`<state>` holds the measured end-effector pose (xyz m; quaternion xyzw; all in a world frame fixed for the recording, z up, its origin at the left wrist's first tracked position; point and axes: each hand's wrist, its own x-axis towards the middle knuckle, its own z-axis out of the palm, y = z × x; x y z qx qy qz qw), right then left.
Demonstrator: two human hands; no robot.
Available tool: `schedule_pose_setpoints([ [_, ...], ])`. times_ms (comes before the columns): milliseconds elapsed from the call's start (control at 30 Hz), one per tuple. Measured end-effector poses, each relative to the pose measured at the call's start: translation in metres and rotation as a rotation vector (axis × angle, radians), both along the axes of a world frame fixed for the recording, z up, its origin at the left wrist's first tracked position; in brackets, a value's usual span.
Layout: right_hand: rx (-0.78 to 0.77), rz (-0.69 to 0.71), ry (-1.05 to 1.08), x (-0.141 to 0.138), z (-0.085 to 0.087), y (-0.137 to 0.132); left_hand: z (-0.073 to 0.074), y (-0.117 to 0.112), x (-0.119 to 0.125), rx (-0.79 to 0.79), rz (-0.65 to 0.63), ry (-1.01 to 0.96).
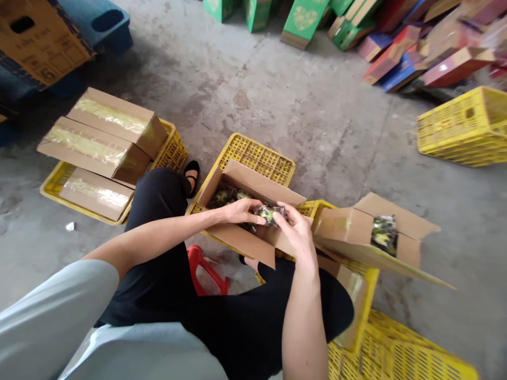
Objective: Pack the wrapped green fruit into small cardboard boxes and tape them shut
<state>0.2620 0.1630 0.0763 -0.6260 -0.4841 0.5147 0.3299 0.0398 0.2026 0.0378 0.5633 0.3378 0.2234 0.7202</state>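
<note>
Both of my hands meet over an open cardboard box (253,184) that rests on a yellow crate (257,155) in front of my knees. My left hand (241,211) and my right hand (295,229) pinch a small clear packet of green and yellow goods (269,214) between them, just above the box's near flap. More of the same packets fill the box (225,196). A second open box (356,232) to the right holds another packet (383,235).
Three taped cardboard boxes (106,137) sit on a yellow crate (174,150) at the left. A red stool (206,272) stands under me. More yellow crates lie at the right (463,126) and near right (396,353). Green and red cartons (396,50) are piled at the back.
</note>
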Motion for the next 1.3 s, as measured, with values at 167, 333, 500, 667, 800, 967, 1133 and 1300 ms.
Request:
schedule_pose_setpoints([
  [167,-0.055,-0.151,0.043,0.000,-0.003,0.000,0.003,-0.003,0.002,-0.076,-0.018,-0.077],
  [333,-0.014,-0.161,-0.067,0.006,-0.008,-0.001,0.008,-0.006,0.006,-0.225,-0.002,-0.147],
  [500,0.040,-0.108,-0.138,0.006,-0.006,0.001,0.013,-0.004,0.003,-0.272,0.036,-0.121],
  [667,0.113,0.001,-0.102,0.000,0.004,0.000,0.013,0.000,0.000,-0.255,0.136,-0.082],
  [800,0.154,0.232,-0.140,-0.002,0.006,-0.002,0.013,0.001,0.000,-0.314,0.161,-0.033],
  [967,0.076,0.228,-0.124,-0.005,0.009,-0.002,0.012,0.001,0.001,-0.418,0.191,0.091],
  [1133,-0.037,0.110,-0.086,-0.005,0.011,-0.001,0.020,0.004,-0.001,-0.317,0.211,-0.005],
  [1300,-0.123,0.040,-0.073,0.000,0.003,-0.002,0.024,0.007,0.000,-0.225,0.106,-0.129],
])
